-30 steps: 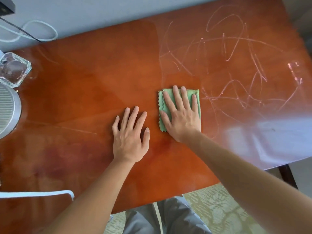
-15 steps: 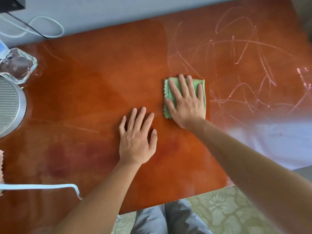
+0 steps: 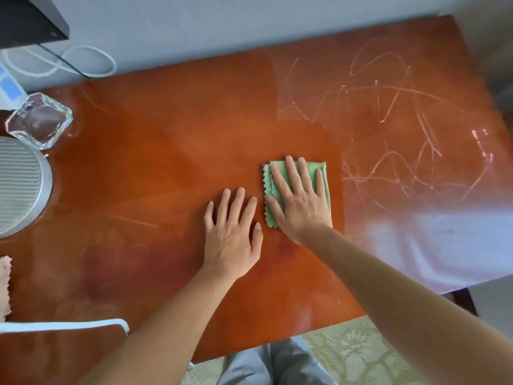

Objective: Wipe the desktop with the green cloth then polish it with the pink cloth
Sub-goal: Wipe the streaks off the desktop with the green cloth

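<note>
Glossy red-brown wooden desktop, its right half covered in pale scribbled streaks. Right hand, fingers straight, presses the folded green scallop-edged cloth flat at centre, just left of the streaks. Left hand lies flat and empty beside it. Pink cloth waits at the left edge. Risk: too light a pass would likely smear the marks.
</note>
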`<act>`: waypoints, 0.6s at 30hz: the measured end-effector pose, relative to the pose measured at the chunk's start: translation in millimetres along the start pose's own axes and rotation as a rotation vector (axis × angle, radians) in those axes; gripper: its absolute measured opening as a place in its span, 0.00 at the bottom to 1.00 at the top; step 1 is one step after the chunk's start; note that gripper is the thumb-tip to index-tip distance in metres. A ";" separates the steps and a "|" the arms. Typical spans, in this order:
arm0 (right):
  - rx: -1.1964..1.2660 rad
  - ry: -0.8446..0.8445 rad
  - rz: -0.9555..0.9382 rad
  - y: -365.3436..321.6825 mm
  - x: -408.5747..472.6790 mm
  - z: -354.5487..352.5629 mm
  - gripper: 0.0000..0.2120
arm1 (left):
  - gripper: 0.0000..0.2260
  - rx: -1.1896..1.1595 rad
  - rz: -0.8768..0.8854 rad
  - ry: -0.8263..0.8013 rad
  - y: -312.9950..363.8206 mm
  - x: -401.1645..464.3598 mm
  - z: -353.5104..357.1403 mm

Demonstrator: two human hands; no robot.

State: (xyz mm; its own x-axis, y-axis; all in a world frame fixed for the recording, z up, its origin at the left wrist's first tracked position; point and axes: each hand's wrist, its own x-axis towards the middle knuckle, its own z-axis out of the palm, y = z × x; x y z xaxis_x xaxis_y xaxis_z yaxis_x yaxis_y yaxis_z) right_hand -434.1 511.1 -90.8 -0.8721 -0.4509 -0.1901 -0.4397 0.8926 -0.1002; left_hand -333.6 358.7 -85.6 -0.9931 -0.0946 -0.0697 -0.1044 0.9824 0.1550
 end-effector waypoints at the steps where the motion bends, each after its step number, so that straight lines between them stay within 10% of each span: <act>1: -0.004 -0.006 0.008 0.5 -2.4 0.8 0.31 | 0.24 0.006 0.010 0.000 0.1 3.3 -2.8; 18: 0.006 0.058 0.074 2.3 139.0 -26.5 0.32 | 0.26 -0.025 -0.038 0.052 -17.3 96.7 0.0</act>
State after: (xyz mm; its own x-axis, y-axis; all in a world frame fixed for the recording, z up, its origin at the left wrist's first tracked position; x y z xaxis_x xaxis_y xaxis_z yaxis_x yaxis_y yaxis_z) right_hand -562.1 450.6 -91.5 -0.9133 -0.3822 -0.1407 -0.3720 0.9235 -0.0938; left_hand -427.7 332.6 -95.1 -0.9897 -0.1408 -0.0249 -0.1430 0.9737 0.1775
